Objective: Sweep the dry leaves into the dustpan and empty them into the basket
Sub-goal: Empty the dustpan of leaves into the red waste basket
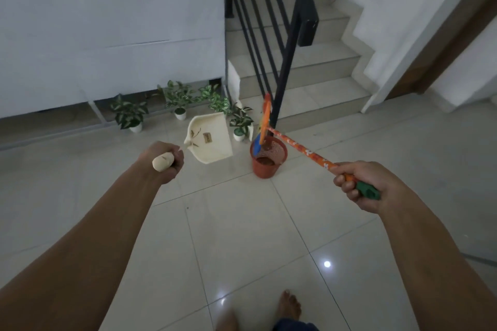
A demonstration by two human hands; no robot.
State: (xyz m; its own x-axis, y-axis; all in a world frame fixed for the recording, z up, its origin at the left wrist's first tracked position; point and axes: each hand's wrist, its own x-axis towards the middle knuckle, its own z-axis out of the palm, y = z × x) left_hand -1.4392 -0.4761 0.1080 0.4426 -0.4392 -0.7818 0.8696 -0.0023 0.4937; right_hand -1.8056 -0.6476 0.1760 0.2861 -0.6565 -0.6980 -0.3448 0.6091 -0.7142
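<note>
Two hands are busy. The left hand [164, 162] is curled tight round the cream handle of the dustpan [217, 129], which is held off the tiled floor [242, 236] just left of the basket [265, 169]. A few dry leaves [195, 133] lie near the pan's back. The right hand [360, 185] is wrapped round the broom [304, 152] at the green-capped end of its floral orange stick, bristles over the basket's rim. I'd judge the thin, stiff plastic pan light and the leaves brittle and quick to flutter. The basket is round red mesh, with leaves inside.
</note>
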